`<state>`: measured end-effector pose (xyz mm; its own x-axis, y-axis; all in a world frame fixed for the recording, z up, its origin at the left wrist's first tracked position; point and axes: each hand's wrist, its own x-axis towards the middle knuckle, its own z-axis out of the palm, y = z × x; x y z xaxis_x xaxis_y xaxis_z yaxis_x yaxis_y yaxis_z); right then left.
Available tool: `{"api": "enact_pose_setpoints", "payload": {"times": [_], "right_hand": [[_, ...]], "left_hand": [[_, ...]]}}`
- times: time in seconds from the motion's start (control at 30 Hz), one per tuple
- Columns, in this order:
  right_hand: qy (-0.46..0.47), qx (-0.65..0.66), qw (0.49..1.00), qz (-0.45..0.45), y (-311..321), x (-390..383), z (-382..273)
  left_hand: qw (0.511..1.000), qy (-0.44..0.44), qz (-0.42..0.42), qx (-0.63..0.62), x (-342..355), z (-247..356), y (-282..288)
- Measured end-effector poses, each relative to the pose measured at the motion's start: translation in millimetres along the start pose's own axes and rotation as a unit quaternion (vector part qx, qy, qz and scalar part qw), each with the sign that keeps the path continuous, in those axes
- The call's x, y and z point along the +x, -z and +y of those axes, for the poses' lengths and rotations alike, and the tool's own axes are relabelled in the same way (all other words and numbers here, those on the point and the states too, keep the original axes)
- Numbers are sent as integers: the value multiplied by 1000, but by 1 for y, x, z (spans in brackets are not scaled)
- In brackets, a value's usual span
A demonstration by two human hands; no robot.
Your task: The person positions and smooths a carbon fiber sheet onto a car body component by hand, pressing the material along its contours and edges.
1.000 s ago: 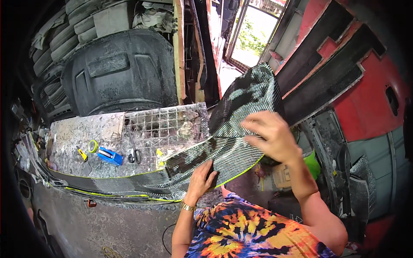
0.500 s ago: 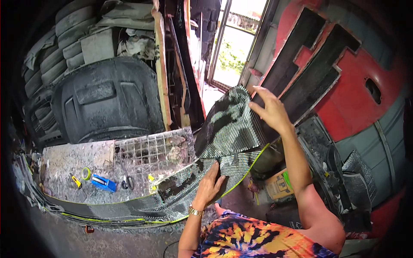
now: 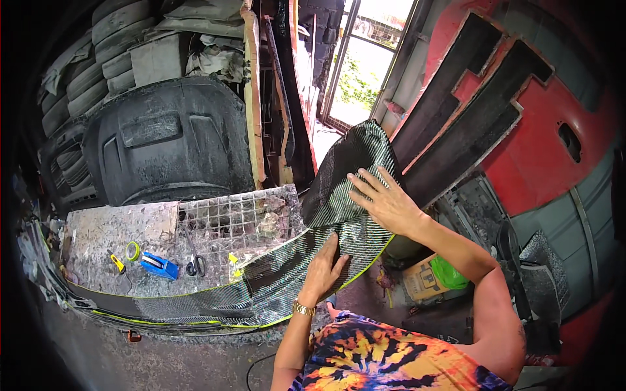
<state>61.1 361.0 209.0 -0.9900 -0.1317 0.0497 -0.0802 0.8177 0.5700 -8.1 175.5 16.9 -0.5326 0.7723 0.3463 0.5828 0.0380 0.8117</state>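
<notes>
So the left hand (image 3: 321,268) lies flat, thumb spread, on the dark woven sheet (image 3: 277,290) at the near edge of the counter (image 3: 98,225), and the right hand (image 3: 389,203) has its grip spread over its raised end. On the counter lie one yellow cutter (image 3: 117,262), one tape roll (image 3: 128,251), one blue dispenser (image 3: 160,266) and one pair of scissors (image 3: 194,262); the sheet's yellow-green edge curves up rightward, grey floor (image 3: 182,365) on its near side.
</notes>
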Motion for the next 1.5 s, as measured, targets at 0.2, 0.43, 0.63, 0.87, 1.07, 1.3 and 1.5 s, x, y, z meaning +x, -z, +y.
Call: {"api": "enact_pose_setpoints", "payload": {"times": [0.2,0.43,0.63,0.87,1.07,1.3,1.5], "right_hand": [[-50,116,946,298,10,18,26],[-324,558,558,522,-16,11,87],[-391,558,542,493,-85,-34,85],[-300,374,819,314,3,-52,72],[-123,170,955,208,16,-45,61],[-149,207,913,317,5,-29,66],[-194,266,899,288,12,-33,80]], "left_hand": [[1000,-26,12,-1,1,2,-1],[1000,-8,13,-14,-6,0,-3],[1000,25,-1,-17,-3,5,3],[998,-12,55,2,-7,-4,-7],[997,15,41,-63,-3,-2,-3],[819,165,167,-524,25,7,4],[793,110,204,-563,92,61,61]]}}
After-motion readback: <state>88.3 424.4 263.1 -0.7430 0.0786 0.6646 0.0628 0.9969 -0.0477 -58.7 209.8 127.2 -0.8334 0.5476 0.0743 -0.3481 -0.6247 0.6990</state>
